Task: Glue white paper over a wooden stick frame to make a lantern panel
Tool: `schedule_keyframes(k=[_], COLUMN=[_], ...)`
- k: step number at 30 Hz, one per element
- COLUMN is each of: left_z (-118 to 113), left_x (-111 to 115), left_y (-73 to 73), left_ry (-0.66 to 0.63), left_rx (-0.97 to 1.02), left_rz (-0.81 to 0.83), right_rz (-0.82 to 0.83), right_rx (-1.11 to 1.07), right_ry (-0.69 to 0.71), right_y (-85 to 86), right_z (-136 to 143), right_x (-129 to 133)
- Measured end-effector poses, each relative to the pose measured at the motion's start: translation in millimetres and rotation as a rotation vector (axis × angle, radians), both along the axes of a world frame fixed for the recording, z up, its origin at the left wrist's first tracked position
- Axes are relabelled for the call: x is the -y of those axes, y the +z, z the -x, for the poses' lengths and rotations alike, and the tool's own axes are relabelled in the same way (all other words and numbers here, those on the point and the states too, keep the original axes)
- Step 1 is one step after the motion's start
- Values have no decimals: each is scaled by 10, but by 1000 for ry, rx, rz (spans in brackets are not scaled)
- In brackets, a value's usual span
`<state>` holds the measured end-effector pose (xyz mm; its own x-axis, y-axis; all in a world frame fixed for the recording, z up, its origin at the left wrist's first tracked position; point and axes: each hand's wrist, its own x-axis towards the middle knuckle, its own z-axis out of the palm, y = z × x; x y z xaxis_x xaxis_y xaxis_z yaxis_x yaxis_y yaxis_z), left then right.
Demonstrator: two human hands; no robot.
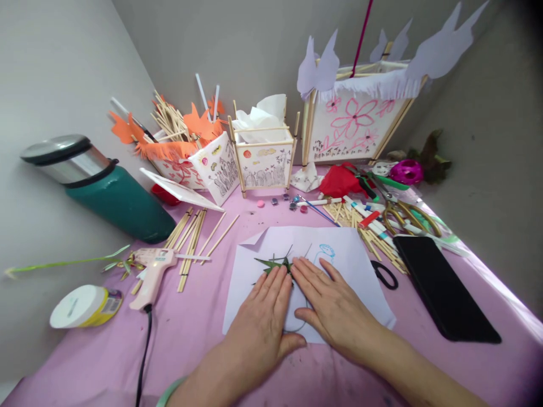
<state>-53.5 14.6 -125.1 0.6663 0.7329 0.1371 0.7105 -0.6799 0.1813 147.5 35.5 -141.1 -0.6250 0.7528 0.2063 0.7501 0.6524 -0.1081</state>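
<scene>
Flat on a white sheet of paper [241,288] lies my left hand [267,305], fingers stretched forward and thumb out to the side. Beside it, my right hand [324,291] also rests flat, with its fingers extended. Under and just beyond the fingertips sits a dark green leafy sprig [271,263], partly hidden by both hands. A blue drawing [326,252] shows on the paper past my right fingers, and a line of it curves between the hands. The far left corner of the sheet is folded.
To the left are a pink glue gun [155,274], a white-lidded jar [80,308], a teal bottle [123,198] and bundled sticks [193,243]. Decorated paper lanterns [265,164] stand at the back. On the right lie a black phone [441,288], scissors [407,212], markers [369,217] and loose sticks.
</scene>
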Motion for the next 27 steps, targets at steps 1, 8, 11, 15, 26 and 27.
schedule_keyframes(k=[1, 8, 11, 15, 26, 27], left_z=[9, -44, -91, -114, -134, -133], left_x=[-7, -140, -187, -193, -188, -193], left_y=[11, 196, 225, 135, 57, 55], left_ry=[6, 9, -27, -7, 19, 13], left_rx=[24, -16, -37, -74, -81, -69], left_rz=[9, 52, 62, 51, -75, -78], right_rz=[3, 30, 36, 51, -36, -32], right_rx=[-3, -23, -49, -142, -309, -301], right_ry=[-3, -11, -8, 10, -64, -62], right_y=[3, 27, 50, 137, 173, 165], right_z=[-1, 12, 4, -119, -273, -264], right_x=[-1, -26, -33, -93, -152, -154])
